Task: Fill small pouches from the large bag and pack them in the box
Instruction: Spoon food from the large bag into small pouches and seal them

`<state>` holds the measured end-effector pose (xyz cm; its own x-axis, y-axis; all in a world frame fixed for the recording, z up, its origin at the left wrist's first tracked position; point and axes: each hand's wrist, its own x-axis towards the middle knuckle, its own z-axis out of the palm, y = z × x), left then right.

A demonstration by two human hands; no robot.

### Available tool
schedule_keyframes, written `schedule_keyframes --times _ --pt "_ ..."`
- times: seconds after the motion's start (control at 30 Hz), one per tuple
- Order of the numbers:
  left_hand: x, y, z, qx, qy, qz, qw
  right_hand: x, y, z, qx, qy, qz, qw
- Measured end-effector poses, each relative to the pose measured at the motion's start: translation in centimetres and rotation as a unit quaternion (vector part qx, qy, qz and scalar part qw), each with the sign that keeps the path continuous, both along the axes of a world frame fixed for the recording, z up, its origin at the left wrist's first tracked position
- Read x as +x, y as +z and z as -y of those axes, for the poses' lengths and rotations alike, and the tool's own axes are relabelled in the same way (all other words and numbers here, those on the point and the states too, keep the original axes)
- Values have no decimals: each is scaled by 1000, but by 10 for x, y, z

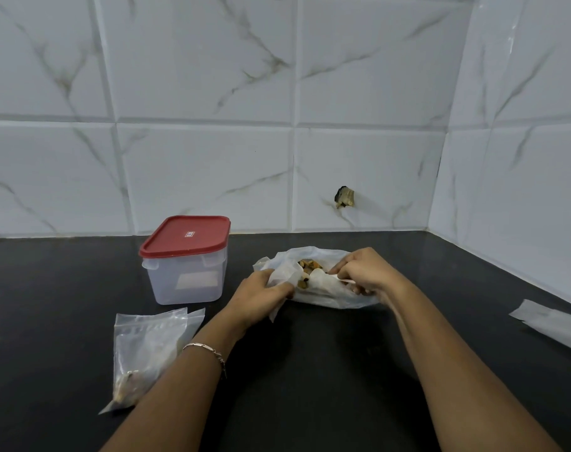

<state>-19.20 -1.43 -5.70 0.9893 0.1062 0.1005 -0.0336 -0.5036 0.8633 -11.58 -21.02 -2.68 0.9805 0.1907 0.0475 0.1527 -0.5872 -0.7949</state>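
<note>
The large white plastic bag (323, 291) lies on the black counter (310, 370), its mouth pulled open on brown and yellow pieces inside. My left hand (258, 295) grips the bag's left edge. My right hand (365, 272) pinches the right edge of the opening. A translucent plastic box (186, 278) with a red lid (186, 236) stands to the left of the bag, lid on. Small clear zip pouches (147, 347) lie in a stack at the near left, one holding some brownish pieces at its bottom.
A white marbled tile wall runs behind and along the right side, meeting in a corner at the back right. A flat strip of translucent plastic (551, 321) lies at the counter's right edge. A small dark chip (344, 197) marks the wall tile.
</note>
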Motion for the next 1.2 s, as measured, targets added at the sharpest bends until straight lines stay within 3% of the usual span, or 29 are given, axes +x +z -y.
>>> schedule_keyframes --times 0.3,0.43,0.57,0.7,0.87,1.03,1.2 --pt "0 -2 0 -56 -34 -16 998 4 -9 1 27 -20 -67 997" --pt "1 -1 3 -100 -50 1 994 4 -12 -6 -5 10 -12 1000" --pt "4 -2 2 -149 -62 10 987 5 -17 -9 -115 39 67 990" --pt "4 0 0 -122 -51 31 991 -3 -15 -11 -188 46 130 972" --pt "-3 4 2 -57 -31 17 998 1 -27 -20 -124 16 134 983" --pt "-4 3 -2 -81 -45 8 996 3 -31 -22 -47 10 102 994" --pt "-5 3 -2 -112 -83 25 990 10 -32 -24 -27 20 65 997"
